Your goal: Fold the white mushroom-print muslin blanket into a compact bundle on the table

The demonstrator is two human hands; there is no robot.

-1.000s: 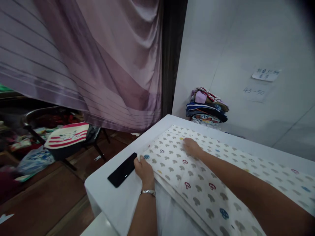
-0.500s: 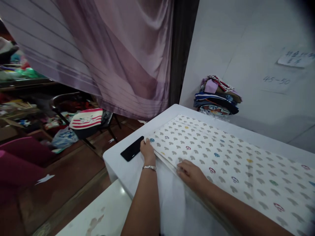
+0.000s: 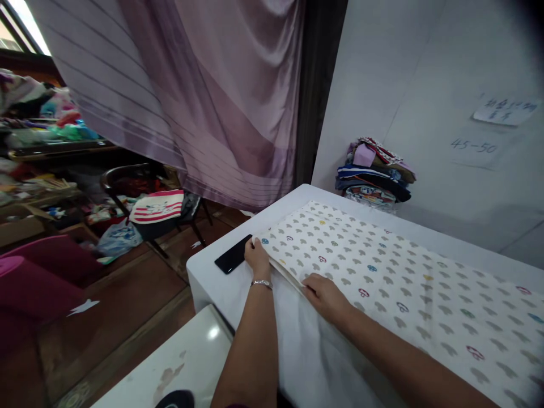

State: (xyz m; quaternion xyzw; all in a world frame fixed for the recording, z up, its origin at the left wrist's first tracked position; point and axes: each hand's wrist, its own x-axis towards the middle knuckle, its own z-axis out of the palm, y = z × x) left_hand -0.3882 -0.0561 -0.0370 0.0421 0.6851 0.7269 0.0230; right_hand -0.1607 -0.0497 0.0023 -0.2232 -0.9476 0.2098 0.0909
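Note:
A white fabric (image 3: pixel 365 255) printed with grey heart-like shapes and a few coloured motifs lies folded flat over a table with a white cover (image 3: pixel 204 272). My left hand (image 3: pixel 257 258), a silvery bracelet at its wrist, pinches the fabric's near left corner. Farther along the same front edge, my right hand (image 3: pixel 325 294) grips the fabric between thumb and curled fingers. Just left of my left hand, a black phone (image 3: pixel 233 255) lies flat on the table.
Folded clothes (image 3: pixel 374 173) are piled against the white wall at the back. A purple curtain (image 3: pixel 238 102) hangs behind the table. To the left stands a chair (image 3: pixel 157 226) bearing a striped cloth. A glossy white surface (image 3: pixel 182 362) adjoins the table at the lower left.
My right hand has closed on the fabric's front edge, where it was blurred and looser before. My left hand keeps its corner. The whole view has shifted slightly.

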